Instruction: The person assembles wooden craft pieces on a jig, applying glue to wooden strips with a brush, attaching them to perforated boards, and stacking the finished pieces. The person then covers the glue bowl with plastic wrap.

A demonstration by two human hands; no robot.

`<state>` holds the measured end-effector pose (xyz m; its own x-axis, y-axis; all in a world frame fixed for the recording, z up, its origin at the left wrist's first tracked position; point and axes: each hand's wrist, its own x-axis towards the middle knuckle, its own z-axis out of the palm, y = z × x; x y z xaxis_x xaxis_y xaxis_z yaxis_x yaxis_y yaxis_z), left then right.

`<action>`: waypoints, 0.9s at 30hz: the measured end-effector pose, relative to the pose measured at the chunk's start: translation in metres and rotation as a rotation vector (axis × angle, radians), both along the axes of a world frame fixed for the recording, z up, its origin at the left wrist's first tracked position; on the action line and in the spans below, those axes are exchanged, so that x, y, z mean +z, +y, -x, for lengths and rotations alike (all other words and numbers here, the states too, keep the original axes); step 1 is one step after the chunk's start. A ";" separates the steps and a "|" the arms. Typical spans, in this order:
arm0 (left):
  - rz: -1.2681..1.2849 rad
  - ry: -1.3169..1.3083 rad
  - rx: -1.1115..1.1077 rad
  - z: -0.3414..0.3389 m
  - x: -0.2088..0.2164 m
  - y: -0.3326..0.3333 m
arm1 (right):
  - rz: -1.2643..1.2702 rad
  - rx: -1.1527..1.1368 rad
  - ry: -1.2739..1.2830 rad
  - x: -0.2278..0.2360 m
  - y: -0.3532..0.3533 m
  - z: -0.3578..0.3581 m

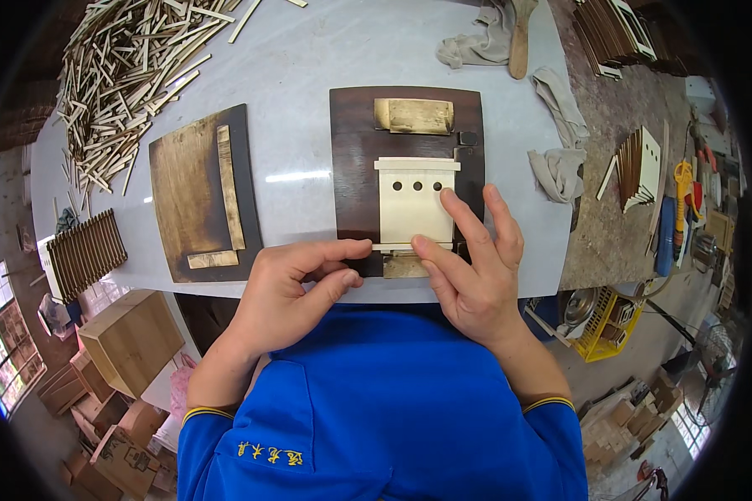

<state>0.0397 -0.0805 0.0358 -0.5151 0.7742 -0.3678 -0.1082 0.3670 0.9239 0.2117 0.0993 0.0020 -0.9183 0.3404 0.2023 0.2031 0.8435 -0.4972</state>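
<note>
A pale wooden panel (411, 217) with three round holes lies on a dark brown board (353, 159) in front of me. One thin pale strip (418, 164) runs along the panel's far edge, and a second strip (393, 247) lies along its near edge. At the left end of the near strip rests the index fingertip of my left hand (288, 288); its thumb stands apart and nothing is gripped. My right hand (482, 271) has its fingers spread. Its thumb presses near the strip, while its index fingertip touches the panel by the right hole.
Scorched wood blocks (414, 116) and a small black block (468, 139) sit on the board. Left is another board (194, 184) with wooden strips. Beyond lie a heap of thin sticks (129, 92), a row of slats (88, 250), a brush (520, 42) and rags (557, 174).
</note>
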 end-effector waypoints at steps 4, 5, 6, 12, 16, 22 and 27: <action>-0.002 -0.019 -0.030 0.001 0.001 0.002 | -0.007 -0.011 0.002 -0.001 0.001 -0.003; 0.013 -0.002 -0.057 0.002 0.002 0.002 | -0.012 -0.014 0.001 -0.001 0.001 -0.004; 0.028 0.015 -0.084 0.002 0.004 0.002 | -0.018 -0.018 0.001 -0.001 0.001 -0.004; -0.038 0.304 -0.218 -0.001 0.000 0.009 | 0.128 -0.026 0.049 -0.003 0.003 -0.008; -0.076 0.696 -0.371 -0.002 -0.006 0.019 | 0.169 -0.082 0.083 -0.005 0.004 -0.012; -0.082 0.954 -0.462 -0.002 -0.020 0.020 | -0.099 -0.027 0.031 -0.006 0.002 -0.012; -0.102 0.838 -0.466 0.009 -0.010 0.027 | 0.026 0.015 0.030 -0.006 0.011 -0.011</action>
